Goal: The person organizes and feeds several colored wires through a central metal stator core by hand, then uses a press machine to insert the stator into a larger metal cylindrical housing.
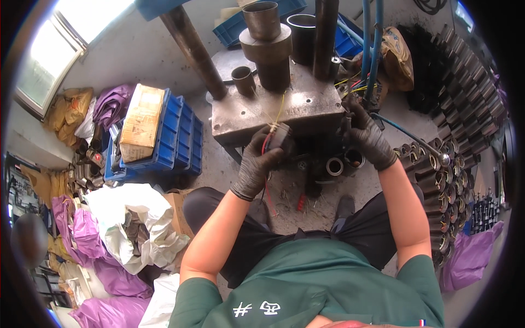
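Cluttered workshop floor, concrete, seen from the head view looking down over a seated person in a green shirt. Grey steel press block [273, 109] sits centre, with thick metal sleeves [266, 38] stacked on top and a slanted steel column [194, 49] rising from it. Left hand [257, 164], black glove, fingers curled tight round a small dark part [280, 136] with red and yellow wires trailing off it, held just in front of the block's lower edge. Right hand [367, 136], also gloved, closed on a slim dark tool or part at the block's right corner; cannot tell what it is. Short metal rings [334, 165] lie on the floor between the hands. Blue plastic crates [178, 136] at left, stacked, holding a flat cardboard box [141, 120]; contents below hidden. Another blue crate [232, 27] behind the block, contents not visible. White sack [136, 224] and purple bags [90, 229] lower left, partly open, dark metal pieces inside the white one. Rows of metal tubes [448, 180] stacked along the right side. Brown sack [396, 57] upper right.
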The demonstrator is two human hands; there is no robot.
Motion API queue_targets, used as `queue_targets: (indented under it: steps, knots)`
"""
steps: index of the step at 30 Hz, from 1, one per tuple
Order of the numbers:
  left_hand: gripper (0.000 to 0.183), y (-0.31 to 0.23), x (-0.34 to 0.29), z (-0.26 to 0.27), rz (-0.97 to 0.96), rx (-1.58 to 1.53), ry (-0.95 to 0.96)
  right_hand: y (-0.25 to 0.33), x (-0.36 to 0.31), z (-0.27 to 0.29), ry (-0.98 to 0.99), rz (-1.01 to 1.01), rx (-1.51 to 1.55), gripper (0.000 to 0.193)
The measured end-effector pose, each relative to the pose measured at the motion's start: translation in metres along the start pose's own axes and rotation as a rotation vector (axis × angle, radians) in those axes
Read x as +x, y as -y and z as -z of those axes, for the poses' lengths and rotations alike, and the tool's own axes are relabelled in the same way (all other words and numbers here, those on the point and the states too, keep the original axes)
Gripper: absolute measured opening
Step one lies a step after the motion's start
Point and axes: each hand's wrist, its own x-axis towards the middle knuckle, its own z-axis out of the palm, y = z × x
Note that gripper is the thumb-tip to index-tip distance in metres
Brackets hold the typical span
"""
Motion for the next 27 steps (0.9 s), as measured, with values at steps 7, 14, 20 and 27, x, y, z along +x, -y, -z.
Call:
queue_targets:
  steps: [7,14,20,27]
  knots:
    - [0.037,0.055,-0.005,0.013,-0.619,1.41,-0.029,-0.049,-0.081,-0.03,-0.124,-0.192,-0.14,0.083]
    - [0.046,0.064,0.002,0.013,-0.518,1.767,0.014,-0.117,-0.122,-0.031,0.067,-0.378,0.002,0.069]
    - [0.047,0.075,0.01,0.01,-0.453,1.758,0.051,-0.116,-0.119,-0.054,0.117,-0.573,-0.252,0.061]
    - [0.04,0.077,0.013,0.007,-0.456,1.76,0.093,-0.119,-0.101,-0.066,0.062,-0.579,-0.202,0.071]
